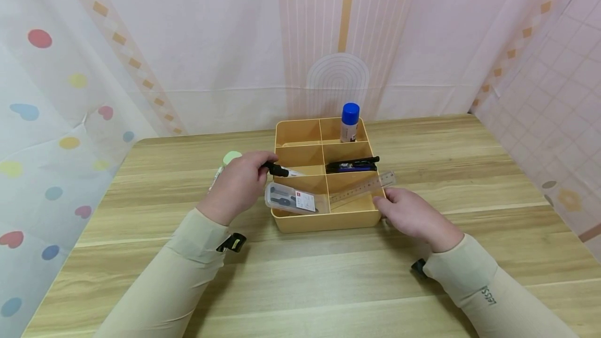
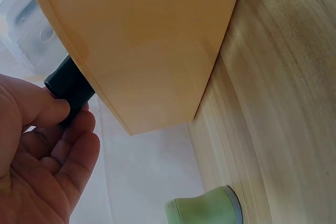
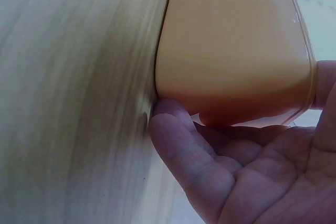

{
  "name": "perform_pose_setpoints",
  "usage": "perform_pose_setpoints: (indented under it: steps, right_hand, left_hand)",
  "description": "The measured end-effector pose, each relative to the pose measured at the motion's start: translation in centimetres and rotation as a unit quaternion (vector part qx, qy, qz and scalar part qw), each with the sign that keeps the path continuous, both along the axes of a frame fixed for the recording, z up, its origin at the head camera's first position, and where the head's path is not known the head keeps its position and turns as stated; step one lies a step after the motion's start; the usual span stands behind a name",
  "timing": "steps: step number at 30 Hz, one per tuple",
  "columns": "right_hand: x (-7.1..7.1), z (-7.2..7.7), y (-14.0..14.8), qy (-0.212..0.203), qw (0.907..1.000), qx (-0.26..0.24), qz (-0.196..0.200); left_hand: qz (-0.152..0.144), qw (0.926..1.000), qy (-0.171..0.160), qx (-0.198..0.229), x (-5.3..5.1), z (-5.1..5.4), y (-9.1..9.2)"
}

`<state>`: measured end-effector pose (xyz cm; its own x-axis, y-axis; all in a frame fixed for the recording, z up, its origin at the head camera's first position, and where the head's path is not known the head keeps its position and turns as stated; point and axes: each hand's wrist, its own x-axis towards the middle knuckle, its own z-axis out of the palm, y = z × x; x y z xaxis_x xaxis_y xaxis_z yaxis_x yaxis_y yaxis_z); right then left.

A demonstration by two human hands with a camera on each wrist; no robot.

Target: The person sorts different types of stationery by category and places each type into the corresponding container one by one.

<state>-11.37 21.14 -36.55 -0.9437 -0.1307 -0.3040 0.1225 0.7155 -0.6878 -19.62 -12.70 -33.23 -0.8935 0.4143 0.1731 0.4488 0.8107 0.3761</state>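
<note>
A yellow desk organizer box (image 1: 328,222) with several compartments stands on the table. My left hand (image 1: 241,184) pinches a marker (image 1: 278,169) by its black end between thumb and fingers. Its white part slants into the left middle compartment. The left wrist view shows the black end (image 2: 71,85) at the box's rim. My right hand (image 1: 413,215) grips the box at its near right corner, thumb over the rim and fingers against the outer wall (image 3: 236,51). A clear compass case (image 1: 291,200) leans in the near left compartment, and a transparent ruler (image 1: 361,188) slants in the near right one.
Dark pens (image 1: 352,165) lie in the right middle compartment. A blue-capped glue stick (image 1: 349,121) stands in the far right one. Beyond my left hand, a green-topped item (image 1: 232,157) is on the wooden table (image 1: 319,286). A patterned curtain (image 1: 225,40) hangs behind.
</note>
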Motion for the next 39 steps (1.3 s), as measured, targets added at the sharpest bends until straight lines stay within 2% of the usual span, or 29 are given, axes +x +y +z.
perform_pose_setpoints:
  steps: [13,39]
  right_hand:
    - [-0.05,0.04,0.00,0.006,1.0000,0.004,0.001]
    - [0.01,0.08,-0.12,0.001,1.0000,0.005,0.000]
  left_hand:
    - [-0.021,0.9997,-0.003,-0.014,0.04,-0.16,0.15]
    - [-0.027,0.9992,-0.022,-0.018,0.08,-0.52,-0.04]
